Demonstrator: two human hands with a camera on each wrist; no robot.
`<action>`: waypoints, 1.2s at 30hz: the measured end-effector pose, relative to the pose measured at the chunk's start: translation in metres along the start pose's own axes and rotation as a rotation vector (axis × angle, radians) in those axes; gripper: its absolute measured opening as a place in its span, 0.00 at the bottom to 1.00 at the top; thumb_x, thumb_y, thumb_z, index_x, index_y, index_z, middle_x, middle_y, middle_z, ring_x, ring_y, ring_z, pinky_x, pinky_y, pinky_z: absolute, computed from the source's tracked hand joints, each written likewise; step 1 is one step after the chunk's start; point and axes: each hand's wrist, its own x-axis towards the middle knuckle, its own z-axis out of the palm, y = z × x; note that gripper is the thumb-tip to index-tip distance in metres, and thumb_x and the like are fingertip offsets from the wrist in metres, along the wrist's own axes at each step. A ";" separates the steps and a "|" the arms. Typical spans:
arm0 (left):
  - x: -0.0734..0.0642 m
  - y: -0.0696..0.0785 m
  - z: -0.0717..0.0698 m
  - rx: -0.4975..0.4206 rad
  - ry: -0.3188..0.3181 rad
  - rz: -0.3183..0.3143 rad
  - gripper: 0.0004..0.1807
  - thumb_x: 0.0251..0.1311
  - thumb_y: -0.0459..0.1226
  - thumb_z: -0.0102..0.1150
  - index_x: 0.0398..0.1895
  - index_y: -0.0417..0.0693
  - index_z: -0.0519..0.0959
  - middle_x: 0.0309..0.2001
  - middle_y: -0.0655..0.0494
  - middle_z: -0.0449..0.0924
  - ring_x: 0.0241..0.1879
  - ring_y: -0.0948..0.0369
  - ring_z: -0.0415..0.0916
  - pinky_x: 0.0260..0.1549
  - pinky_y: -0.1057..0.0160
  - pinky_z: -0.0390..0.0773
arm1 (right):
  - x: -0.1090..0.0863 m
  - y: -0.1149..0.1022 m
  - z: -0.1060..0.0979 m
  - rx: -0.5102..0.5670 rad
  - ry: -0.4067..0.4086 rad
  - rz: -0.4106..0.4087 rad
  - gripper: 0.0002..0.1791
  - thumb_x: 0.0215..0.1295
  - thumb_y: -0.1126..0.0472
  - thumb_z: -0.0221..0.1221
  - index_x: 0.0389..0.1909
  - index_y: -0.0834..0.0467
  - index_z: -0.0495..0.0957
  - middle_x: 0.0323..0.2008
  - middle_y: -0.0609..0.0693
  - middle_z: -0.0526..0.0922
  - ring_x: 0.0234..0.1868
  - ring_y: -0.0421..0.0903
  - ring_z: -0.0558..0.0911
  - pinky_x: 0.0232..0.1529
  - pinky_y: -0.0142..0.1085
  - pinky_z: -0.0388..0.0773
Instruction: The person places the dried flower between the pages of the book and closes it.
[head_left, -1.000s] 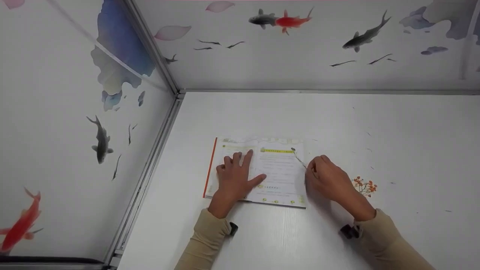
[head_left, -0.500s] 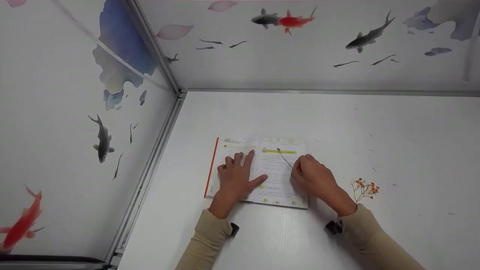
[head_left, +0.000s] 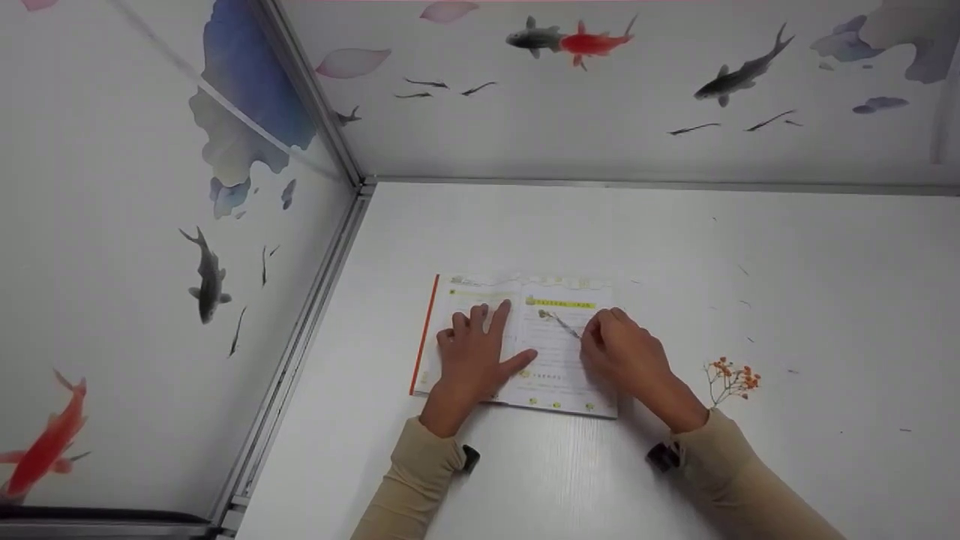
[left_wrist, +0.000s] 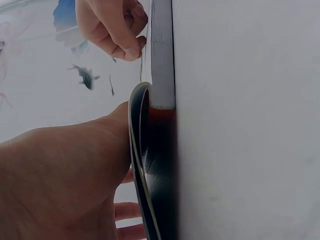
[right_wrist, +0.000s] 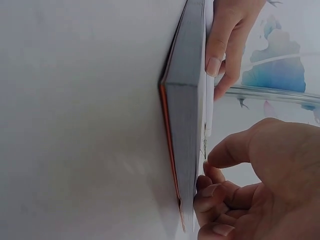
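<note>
An open book (head_left: 559, 388) with printed pages lies on the white table, a red edge along its left side. My left hand (head_left: 472, 360) rests spread on the left page, its thumb reaching over to the right page. With thumb and fingers, my right hand (head_left: 630, 352) pinches the stem of a small dried flower sprig (head_left: 562, 325), whose head points up and left over the right page. In the right wrist view the thin sprig (right_wrist: 204, 145) shows at the fingertips, close over the page of the thick book (right_wrist: 185, 115).
A sprig of small orange flowers (head_left: 731, 377) lies on the table beside the right forearm. Several tiny dark plant bits are scattered across the table's right side. White panels painted with fish (head_left: 592, 41) rise along the back and left edges.
My right hand has moved left from beside the book to over the right page, bringing the sprig with it. The sprig's head has come lower on the page. The left hand stays put.
</note>
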 end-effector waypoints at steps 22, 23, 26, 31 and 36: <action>0.000 0.000 0.005 -0.038 -0.033 -0.002 0.50 0.72 0.73 0.49 0.88 0.59 0.55 0.80 0.43 0.61 0.69 0.40 0.62 0.60 0.36 0.67 | 0.024 0.044 -0.019 -0.091 -0.016 -0.244 0.34 0.80 0.60 0.60 0.81 0.65 0.66 0.82 0.63 0.66 0.80 0.64 0.70 0.73 0.64 0.71; 0.000 0.001 0.005 -0.038 -0.033 -0.002 0.50 0.72 0.73 0.49 0.89 0.59 0.55 0.80 0.43 0.61 0.69 0.40 0.62 0.61 0.36 0.67 | 0.023 0.044 -0.019 -0.102 -0.021 -0.238 0.34 0.81 0.59 0.60 0.81 0.65 0.65 0.82 0.63 0.66 0.81 0.64 0.69 0.72 0.65 0.72; 0.000 0.001 0.005 -0.042 -0.022 0.002 0.50 0.72 0.73 0.50 0.88 0.59 0.55 0.80 0.43 0.62 0.70 0.40 0.62 0.61 0.36 0.67 | 0.024 0.045 -0.019 -0.119 -0.042 -0.219 0.33 0.82 0.57 0.59 0.81 0.65 0.65 0.83 0.62 0.65 0.81 0.64 0.68 0.71 0.65 0.71; -0.003 0.004 0.007 -0.029 0.066 0.015 0.50 0.72 0.71 0.54 0.87 0.56 0.59 0.79 0.42 0.65 0.68 0.42 0.64 0.62 0.38 0.70 | 0.025 0.044 -0.018 -0.130 -0.056 -0.205 0.33 0.82 0.56 0.58 0.82 0.64 0.65 0.83 0.62 0.64 0.82 0.64 0.68 0.73 0.66 0.70; -0.008 0.017 0.006 0.097 0.221 0.027 0.45 0.69 0.67 0.63 0.80 0.53 0.70 0.76 0.42 0.68 0.69 0.45 0.66 0.65 0.43 0.71 | 0.025 0.043 -0.018 -0.149 -0.064 -0.204 0.34 0.83 0.56 0.57 0.82 0.64 0.63 0.84 0.62 0.63 0.82 0.63 0.67 0.72 0.65 0.71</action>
